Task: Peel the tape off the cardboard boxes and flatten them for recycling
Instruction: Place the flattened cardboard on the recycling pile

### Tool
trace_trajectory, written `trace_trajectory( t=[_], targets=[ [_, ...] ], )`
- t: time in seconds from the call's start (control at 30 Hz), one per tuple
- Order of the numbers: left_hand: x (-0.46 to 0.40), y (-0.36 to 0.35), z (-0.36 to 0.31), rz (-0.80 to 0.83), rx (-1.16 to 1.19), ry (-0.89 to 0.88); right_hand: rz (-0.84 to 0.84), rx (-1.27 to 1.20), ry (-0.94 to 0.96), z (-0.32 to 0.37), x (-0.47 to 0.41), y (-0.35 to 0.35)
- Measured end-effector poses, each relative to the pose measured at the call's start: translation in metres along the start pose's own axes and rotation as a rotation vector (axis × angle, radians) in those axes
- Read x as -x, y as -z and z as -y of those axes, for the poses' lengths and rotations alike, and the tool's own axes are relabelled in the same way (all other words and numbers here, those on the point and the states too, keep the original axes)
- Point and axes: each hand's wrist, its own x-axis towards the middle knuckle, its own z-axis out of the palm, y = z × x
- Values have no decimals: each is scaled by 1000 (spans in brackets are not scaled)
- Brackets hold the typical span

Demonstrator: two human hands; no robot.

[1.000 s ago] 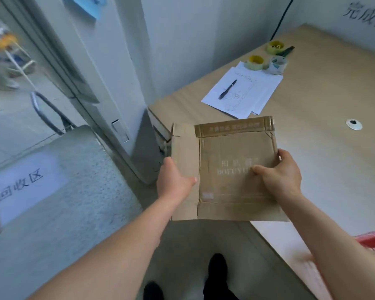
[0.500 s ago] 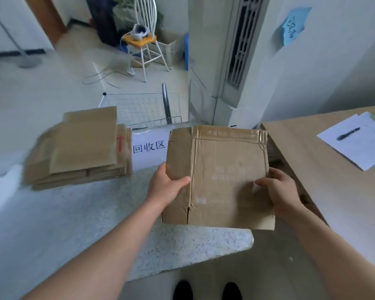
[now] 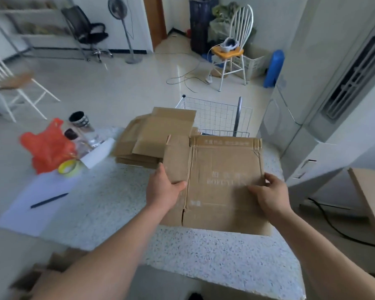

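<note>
Flattened cardboard box [image 3: 221, 180], brown, creased, taped

A speckled grey-white surface [image 3: 121, 204] carries everything here. Toward its far edge lies a stack of flattened cardboard boxes [image 3: 152, 137]. On the far left sits an orange plastic bag [image 3: 46, 146], with a yellow tape roll [image 3: 68, 168] just beside it and a clear bottle [image 3: 85, 131] (dark-capped, tilted) near a white box [image 3: 97, 152]. Nearer on the left, a white sheet of paper [image 3: 30, 204] lies flat with a dark pen [image 3: 49, 200] resting on it.
</note>
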Motion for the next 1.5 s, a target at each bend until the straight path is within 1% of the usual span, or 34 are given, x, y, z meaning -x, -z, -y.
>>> trace_trajectory(
  t=[0.13, 0.3, 0.43, 0.53, 0.67, 0.77, 0.83, 0.93, 1.03, 1.1, 1.17, 1.27, 1.43, 1.5],
  targets=[
    [-12, 17, 11, -55, -52, 26, 23, 73, 51, 11, -7, -31],
    [-58, 42, 28, -57, -21, 39, 40, 128, 98, 38, -26, -75],
    [-122, 60, 41, -46, -17, 54, 47, 187, 122, 66, -52, -128],
    [-183, 73, 51, -5, -15, 51, 37, 224, 134, 88, -76, -175],
    [-261, 87, 62, 33, -76, 21, 24, 256, 144, 111, -112, -236],
    [-306, 87, 66, 55, -77, 6, -7, 288, 157, 119, -143, -271],
    [-331, 80, 69, 61, -72, -11, -33, 364, 157, 121, -163, -289],
    [-364, 62, 85, 86, -92, -10, -1, 506, 172, 109, -185, -310],
    [-378, 35, 110, 168, -251, -10, 78, 734, 166, 75, -195, -325],
    [-375, 20, 120, 210, -316, -24, 97, 871, 190, 50, -195, -331],
    [-369, 9, 125, 207, -380, -38, 93, 906, 249, 32, -195, -335],
    [-364, 1, 131, 186, -508, -131, 98, 932, 317, 15, -195, -338],
    [-369, -3, 143, 218, -593, -210, 129, 962, 302, 4, -196, -341],
    [-372, 0, 141, 231, -587, -217, 133, 969, 283, 7, -197, -340]
  ],
)
